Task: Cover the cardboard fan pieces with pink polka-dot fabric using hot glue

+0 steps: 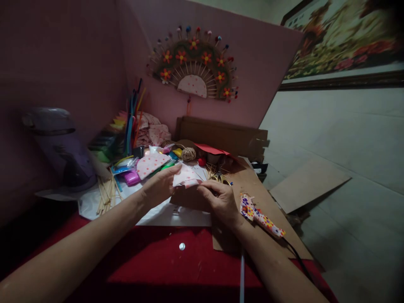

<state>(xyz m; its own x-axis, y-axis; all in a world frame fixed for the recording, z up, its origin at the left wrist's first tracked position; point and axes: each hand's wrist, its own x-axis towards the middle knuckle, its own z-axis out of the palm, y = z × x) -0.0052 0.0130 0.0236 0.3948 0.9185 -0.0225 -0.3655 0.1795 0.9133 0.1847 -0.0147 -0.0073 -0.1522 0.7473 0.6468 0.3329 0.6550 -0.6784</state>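
Observation:
Between my two hands is a small pale cloth piece with pink dots (185, 176). My left hand (161, 182) grips its left side, thumb and fingers closed on it. At its lower right edge, the closed fingers of my right hand (221, 201) pinch the cloth. Just left of it lies a half-round piece covered in the same dotted cloth (152, 164). Behind my right hand are gold-handled scissors (224, 181), partly hidden. To the right, a hot glue gun with a flower pattern (260, 216) rests on cardboard (290, 240), its black cord trailing toward me.
Thin wooden sticks (107, 193), clay packets (131, 177) and a twine ball (188, 154) lie about the red-covered table (151, 261). A purple flask (63, 147) stands left. A fan-shaped stick decoration (193, 63) hangs on the pink board behind.

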